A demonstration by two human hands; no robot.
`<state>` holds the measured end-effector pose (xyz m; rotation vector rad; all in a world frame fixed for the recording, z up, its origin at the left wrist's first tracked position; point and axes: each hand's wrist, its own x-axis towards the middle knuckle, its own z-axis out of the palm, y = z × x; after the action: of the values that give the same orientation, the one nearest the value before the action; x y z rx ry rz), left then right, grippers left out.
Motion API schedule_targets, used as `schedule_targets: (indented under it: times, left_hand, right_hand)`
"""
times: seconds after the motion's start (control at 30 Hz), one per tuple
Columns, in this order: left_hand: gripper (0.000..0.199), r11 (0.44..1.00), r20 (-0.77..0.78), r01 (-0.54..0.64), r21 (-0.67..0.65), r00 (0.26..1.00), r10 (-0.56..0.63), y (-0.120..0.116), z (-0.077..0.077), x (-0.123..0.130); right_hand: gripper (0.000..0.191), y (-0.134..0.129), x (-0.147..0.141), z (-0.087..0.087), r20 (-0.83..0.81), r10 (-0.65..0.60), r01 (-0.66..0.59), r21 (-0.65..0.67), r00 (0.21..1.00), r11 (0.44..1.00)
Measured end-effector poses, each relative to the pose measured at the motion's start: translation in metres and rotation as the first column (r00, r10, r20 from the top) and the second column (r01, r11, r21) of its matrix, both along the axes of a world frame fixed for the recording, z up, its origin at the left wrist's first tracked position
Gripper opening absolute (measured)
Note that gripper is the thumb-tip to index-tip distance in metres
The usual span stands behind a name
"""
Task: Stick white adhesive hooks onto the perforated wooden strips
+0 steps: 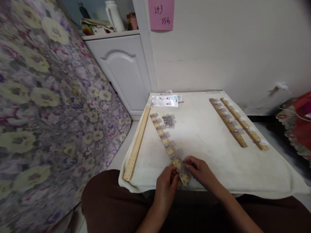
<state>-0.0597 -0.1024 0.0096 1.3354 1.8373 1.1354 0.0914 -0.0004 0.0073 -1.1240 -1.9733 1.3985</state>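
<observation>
- We see a strip (170, 151): narrow, pale, wood-coloured, pierced with dark holes.
- We have it slanting across the cloth (199, 136), near end closest to us.
- We see shiny metal pieces (166, 145) spaced along it.

Left fingers (172, 169) partly hide the wooden strip (165, 141); the pink note (161, 15) runs off the top.

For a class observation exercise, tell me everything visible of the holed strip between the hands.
The holed strip is narrow, pale and wood-looking, with dark holes and small shiny fittings spaced along it. It lies slantwise on the cream cloth, one end toward the person. The left hand touches it near that end; whether the right hand does is unclear.
</observation>
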Motion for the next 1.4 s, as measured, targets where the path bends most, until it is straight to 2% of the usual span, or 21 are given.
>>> schedule_targets:
  times: [0.27, 0.4, 0.6, 0.97, 1.4]
  left_hand:
    - [0.016, 0.995, -0.066, 0.019, 0.096, 0.998, -0.013, -0.003, 0.001, -0.002]
    - [0.02, 0.981, -0.138, 0.072, 0.18, 0.989, -0.047, -0.008, -0.001, -0.006]
    - [0.029, 0.964, -0.162, 0.134, 0.232, 0.982, -0.098, -0.01, -0.009, -0.008]
    - [0.036, 0.949, -0.216, 0.183, 0.257, 0.968, -0.129, -0.011, -0.017, -0.011]
    - [0.036, 0.942, -0.268, 0.168, 0.291, 0.959, -0.088, -0.012, -0.014, -0.009]
  right_hand:
    - [0.019, -0.001, -0.001, 0.001, 0.014, -0.013, 0.013, 0.01, 1.0, 1.0]
    - [0.019, -0.001, -0.002, 0.0, 0.025, -0.014, 0.014, 0.025, 1.0, 1.0]
    - [0.019, -0.001, -0.002, 0.0, 0.025, -0.022, 0.021, 0.02, 0.999, 1.0]
    - [0.02, -0.002, -0.002, 0.001, 0.015, -0.02, 0.02, 0.016, 1.0, 1.0]
    - [0.017, -0.003, -0.003, 0.0, 0.013, -0.028, 0.028, 0.037, 1.0, 0.999]
